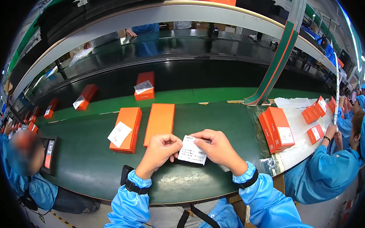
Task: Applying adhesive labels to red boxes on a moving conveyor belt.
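Between my two hands is a white printed label sheet (190,152), held up over the green table near its front edge. My left hand (163,150) pinches its left edge with thumb and forefinger. The right hand (218,146) grips its upper right corner, the thumb lying across the print. Just beyond my left hand lies a plain orange box (160,119). To its left is another orange box (129,128) with a white label sheet (119,134) lying askew on top.
A dark conveyor belt (197,79) runs behind the green table (214,117), carrying several orange boxes. More orange boxes (280,128) stand at the right near a green post (275,66). Co-workers in blue sit close on both sides. A dark tray (50,155) lies at the left.
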Demonstrator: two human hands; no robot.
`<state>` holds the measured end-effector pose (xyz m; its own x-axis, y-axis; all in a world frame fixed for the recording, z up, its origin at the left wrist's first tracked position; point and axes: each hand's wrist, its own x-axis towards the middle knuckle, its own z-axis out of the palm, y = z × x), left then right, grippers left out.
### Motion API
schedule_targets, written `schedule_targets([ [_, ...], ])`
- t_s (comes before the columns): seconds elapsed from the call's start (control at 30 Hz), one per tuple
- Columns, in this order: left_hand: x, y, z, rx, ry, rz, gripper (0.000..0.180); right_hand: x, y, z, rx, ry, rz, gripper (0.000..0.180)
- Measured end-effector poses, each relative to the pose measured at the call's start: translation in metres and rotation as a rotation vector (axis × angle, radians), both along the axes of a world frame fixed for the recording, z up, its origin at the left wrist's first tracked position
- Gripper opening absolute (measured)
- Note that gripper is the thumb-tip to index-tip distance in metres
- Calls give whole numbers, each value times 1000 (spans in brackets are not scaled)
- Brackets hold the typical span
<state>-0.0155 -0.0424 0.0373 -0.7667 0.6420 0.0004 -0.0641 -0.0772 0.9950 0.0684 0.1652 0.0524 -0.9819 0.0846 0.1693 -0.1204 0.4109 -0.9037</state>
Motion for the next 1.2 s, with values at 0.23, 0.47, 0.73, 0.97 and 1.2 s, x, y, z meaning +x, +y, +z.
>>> schedule_targets([
  [0.23,3,-7,-17,110,-371,-270,12,15,-6,-4,-345,-195,36,21],
  [0.47,21,16,-14,182,-617,-489,33,50,7,5,-516,-123,262,51],
  [0.73,51,41,-16,16,-729,-513,21,94,16,-1,144,459,-31,14],
  [0.97,147,146,-30,-169,481,-24,12,195,121,42,-591,762,-744,17],
  [1.2,201,224,-39,-124,196,-564,21,244,137,44,-439,517,-664,23],
])
